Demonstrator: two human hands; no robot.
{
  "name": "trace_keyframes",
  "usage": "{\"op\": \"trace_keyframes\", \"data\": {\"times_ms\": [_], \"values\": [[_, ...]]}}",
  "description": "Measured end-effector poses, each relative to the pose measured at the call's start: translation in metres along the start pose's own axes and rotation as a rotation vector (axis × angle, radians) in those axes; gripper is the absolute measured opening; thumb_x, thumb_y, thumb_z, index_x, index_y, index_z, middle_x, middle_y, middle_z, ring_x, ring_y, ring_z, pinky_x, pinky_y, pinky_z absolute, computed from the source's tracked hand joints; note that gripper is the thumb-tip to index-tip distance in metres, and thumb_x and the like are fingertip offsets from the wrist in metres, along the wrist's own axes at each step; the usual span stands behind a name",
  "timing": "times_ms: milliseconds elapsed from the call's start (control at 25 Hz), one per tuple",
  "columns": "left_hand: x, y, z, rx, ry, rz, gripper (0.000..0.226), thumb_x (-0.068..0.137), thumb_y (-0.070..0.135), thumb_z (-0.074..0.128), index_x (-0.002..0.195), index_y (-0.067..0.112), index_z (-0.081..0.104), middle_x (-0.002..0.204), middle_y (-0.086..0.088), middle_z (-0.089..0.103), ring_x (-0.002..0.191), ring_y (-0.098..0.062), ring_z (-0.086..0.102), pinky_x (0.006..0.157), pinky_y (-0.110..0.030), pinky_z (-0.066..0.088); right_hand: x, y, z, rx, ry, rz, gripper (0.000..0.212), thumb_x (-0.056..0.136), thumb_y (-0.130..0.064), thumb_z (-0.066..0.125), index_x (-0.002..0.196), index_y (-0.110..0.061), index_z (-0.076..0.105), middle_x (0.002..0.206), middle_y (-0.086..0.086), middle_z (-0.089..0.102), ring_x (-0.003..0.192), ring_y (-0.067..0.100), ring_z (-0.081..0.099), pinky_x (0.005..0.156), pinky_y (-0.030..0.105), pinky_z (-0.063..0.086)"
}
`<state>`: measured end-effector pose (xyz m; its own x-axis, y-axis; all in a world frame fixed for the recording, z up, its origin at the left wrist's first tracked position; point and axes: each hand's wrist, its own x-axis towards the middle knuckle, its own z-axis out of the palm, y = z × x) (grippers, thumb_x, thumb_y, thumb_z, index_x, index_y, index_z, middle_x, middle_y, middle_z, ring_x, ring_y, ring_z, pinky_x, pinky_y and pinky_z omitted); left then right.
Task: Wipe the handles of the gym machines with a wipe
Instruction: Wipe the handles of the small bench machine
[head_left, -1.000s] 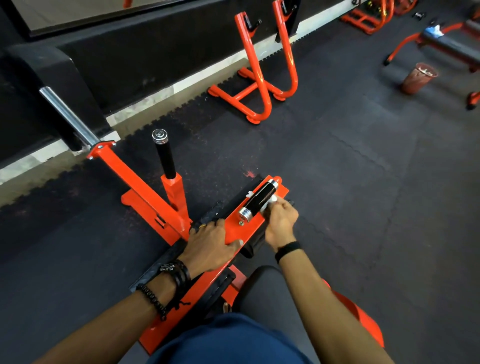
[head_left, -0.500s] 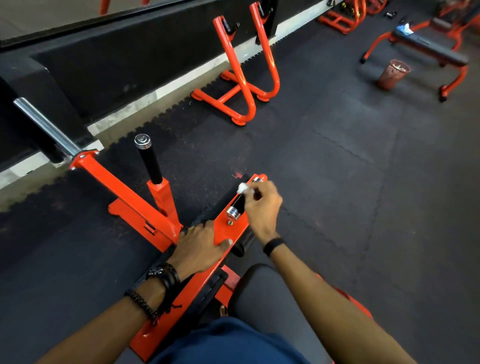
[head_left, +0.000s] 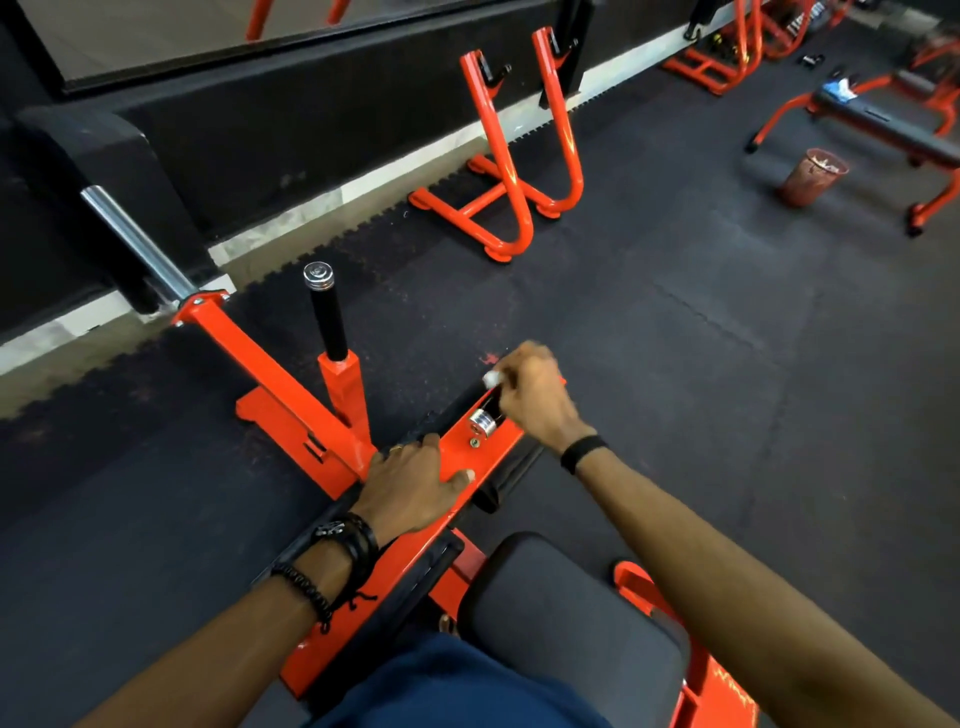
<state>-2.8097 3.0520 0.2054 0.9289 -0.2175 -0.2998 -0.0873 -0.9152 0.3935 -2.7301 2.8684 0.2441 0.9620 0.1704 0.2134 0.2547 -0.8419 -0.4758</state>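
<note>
Two hands on an orange machine, right hand (head_left: 535, 397) fingers grasping white wipe (head_left: 490, 378) against black handle (head_left: 485, 410), left hand (head_left: 415, 480) fingers released, flat on frame (head_left: 483, 452)

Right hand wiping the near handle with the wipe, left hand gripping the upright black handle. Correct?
Not quite. The head view shows the left hand resting flat on the orange frame, not gripping the upright black handle, which stands untouched. The rest holds: the right hand holds the white wipe on the near handle.
</note>
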Motion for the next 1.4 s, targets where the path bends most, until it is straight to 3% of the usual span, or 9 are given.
{"op": "trace_keyframes", "data": {"times_ms": [80, 240, 440, 640, 800, 920, 1040, 1240, 1400], "values": [[-0.001, 0.001, 0.001, -0.008, 0.012, -0.015, 0.057, 0.090, 0.062, 0.048, 0.122, 0.015, 0.052, 0.119, -0.008, 0.066, 0.118, -0.030, 0.059, 0.100, -0.047, 0.043, 0.021, 0.009, -0.009, -0.061, 0.079, 0.120, 0.018, 0.064, 0.001, 0.051, 0.061, -0.007, 0.068, 0.067, 0.015, 0.064, 0.068, 0.034, 0.057, 0.067, 0.038, 0.048], [0.000, -0.002, 0.003, 0.019, 0.036, -0.023, 0.059, 0.090, 0.064, 0.043, 0.124, 0.016, 0.050, 0.119, -0.005, 0.067, 0.117, -0.029, 0.059, 0.099, -0.047, 0.043, -0.024, -0.028, 0.006, 0.000, -0.173, -0.138, 0.015, 0.072, 0.000, 0.055, 0.068, -0.004, 0.069, 0.073, 0.013, 0.064, 0.070, 0.027, 0.057, 0.067, 0.037, 0.048], [-0.002, 0.002, 0.000, 0.015, 0.050, -0.032, 0.054, 0.090, 0.062, 0.045, 0.120, 0.017, 0.051, 0.114, -0.005, 0.068, 0.114, -0.029, 0.060, 0.098, -0.046, 0.042, -0.012, 0.012, -0.006, 0.192, 0.231, 0.193, 0.020, 0.082, 0.006, 0.060, 0.077, -0.010, 0.071, 0.082, 0.004, 0.064, 0.076, 0.016, 0.056, 0.076, 0.035, 0.049], [-0.005, 0.007, -0.005, 0.023, 0.113, -0.024, 0.054, 0.093, 0.060, 0.046, 0.124, 0.017, 0.051, 0.102, -0.001, 0.069, 0.110, -0.026, 0.063, 0.096, -0.042, 0.043, -0.044, 0.001, 0.005, 0.269, 0.139, -0.038, 0.020, 0.085, 0.001, 0.056, 0.084, -0.012, 0.072, 0.086, 0.001, 0.066, 0.081, 0.014, 0.056, 0.077, 0.017, 0.042], [-0.009, 0.009, -0.007, -0.018, 0.123, -0.033, 0.060, 0.093, 0.061, 0.046, 0.131, 0.016, 0.049, 0.098, 0.001, 0.070, 0.110, -0.024, 0.064, 0.105, -0.046, 0.039, -0.005, 0.036, -0.013, 0.244, 0.263, 0.308, 0.019, 0.086, 0.001, 0.057, 0.081, -0.012, 0.069, 0.087, 0.004, 0.065, 0.083, 0.018, 0.055, 0.082, 0.029, 0.044], [-0.006, 0.008, -0.011, -0.067, 0.198, -0.022, 0.064, 0.089, 0.064, 0.044, 0.134, 0.019, 0.052, 0.103, 0.004, 0.073, 0.110, -0.019, 0.064, 0.105, -0.044, 0.039, -0.042, -0.003, 0.010, 0.342, 0.174, 0.165, 0.021, 0.083, 0.005, 0.057, 0.078, -0.012, 0.068, 0.084, -0.001, 0.067, 0.080, 0.013, 0.057, 0.079, 0.021, 0.045], [-0.012, 0.012, -0.019, -0.244, 0.345, -0.021, 0.061, 0.082, 0.063, 0.048, 0.126, 0.022, 0.062, 0.095, 0.012, 0.074, 0.103, -0.013, 0.067, 0.099, -0.038, 0.045, -0.064, -0.001, 0.005, 0.366, 0.009, 0.064, 0.015, 0.084, 0.001, 0.063, 0.080, -0.012, 0.071, 0.080, -0.004, 0.068, 0.075, 0.009, 0.058, 0.075, 0.015, 0.046], [-0.023, 0.019, -0.050, -0.471, 0.327, -0.030, 0.045, 0.086, 0.057, 0.060, 0.112, 0.022, 0.069, 0.090, 0.007, 0.071, 0.092, -0.015, 0.068, 0.090, -0.039, 0.053, -0.035, 0.066, -0.078, 0.334, 0.284, 0.475, 0.013, 0.086, -0.015, 0.072, 0.074, -0.012, 0.072, 0.067, 0.009, 0.072, 0.066, 0.016, 0.067, 0.074, 0.029, 0.054], [-0.039, 0.005, -0.066, -0.587, 0.405, -0.035, 0.038, 0.087, 0.059, 0.052, 0.087, 0.024, 0.069, 0.083, -0.004, 0.073, 0.087, -0.023, 0.069, 0.085, -0.042, 0.052, -0.089, -0.016, -0.075, 0.411, 0.231, 0.211, 0.022, 0.081, 0.003, 0.066, 0.076, -0.018, 0.070, 0.067, -0.006, 0.069, 0.061, -0.001, 0.062, 0.061, 0.010, 0.047]]}}
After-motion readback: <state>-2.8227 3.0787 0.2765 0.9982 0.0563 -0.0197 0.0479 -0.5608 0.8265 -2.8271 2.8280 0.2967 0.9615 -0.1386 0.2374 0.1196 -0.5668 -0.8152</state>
